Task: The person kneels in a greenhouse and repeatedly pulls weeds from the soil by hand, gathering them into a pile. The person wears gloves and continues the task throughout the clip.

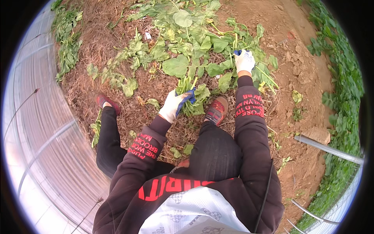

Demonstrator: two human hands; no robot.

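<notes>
My left hand [176, 103], in a white glove with blue palm coating, grips a bunch of leafy green stalks [191, 106] above the dry ground cover, between my feet. Farther forward and to the right, my right hand [244, 60], gloved the same way, reaches into a spread of cut leafy greens [201, 44]. Its fingers curl at a green stem; the fingertips are hidden, so I cannot tell if they are closed on it. Large loose leaves [175, 65] lie between and ahead of both hands.
Clear plastic greenhouse sheeting [49, 117] curves along the left. More wilted greens [68, 44] lie beside it. Bare soil [295, 58] runs down the right, with growing leafy plants [344, 87] beyond. A metal pipe [330, 149] juts in at right. My shoe [216, 110] stands near the bunch.
</notes>
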